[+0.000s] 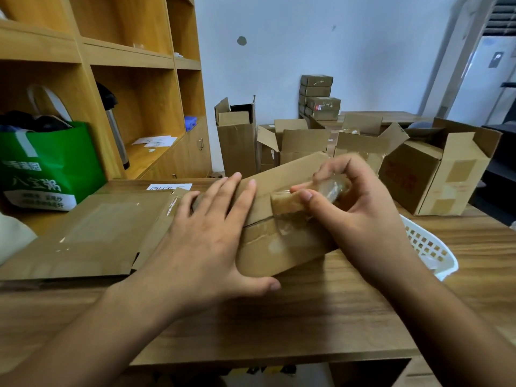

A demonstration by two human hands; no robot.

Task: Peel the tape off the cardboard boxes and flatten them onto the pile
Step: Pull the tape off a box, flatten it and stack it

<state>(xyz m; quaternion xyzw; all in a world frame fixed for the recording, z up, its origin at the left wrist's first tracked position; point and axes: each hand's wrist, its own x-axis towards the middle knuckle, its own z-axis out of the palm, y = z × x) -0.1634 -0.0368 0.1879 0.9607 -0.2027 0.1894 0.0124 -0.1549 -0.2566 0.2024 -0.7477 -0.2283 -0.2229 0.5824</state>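
Working at desk (307,317) by shelves (134,57), left fingers (223,196) spread, right fingers (304,195) seemingly pinch tape (284,203).

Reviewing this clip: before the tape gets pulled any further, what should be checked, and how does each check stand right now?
1. Left hand steadies the box: ok, it lies flat on the top.
2. Right hand grips the tape: ok, the lifted end is pinched between thumb and fingers.
3. Tape fully off: not ok, more of it is stuck along the seam.
4. Pile ready: ok, flattened cardboard lies just left of the box.
5. Basket near the right hand: ok, probably within reach.
6. Box empty: cannot tell, its flaps are closed.
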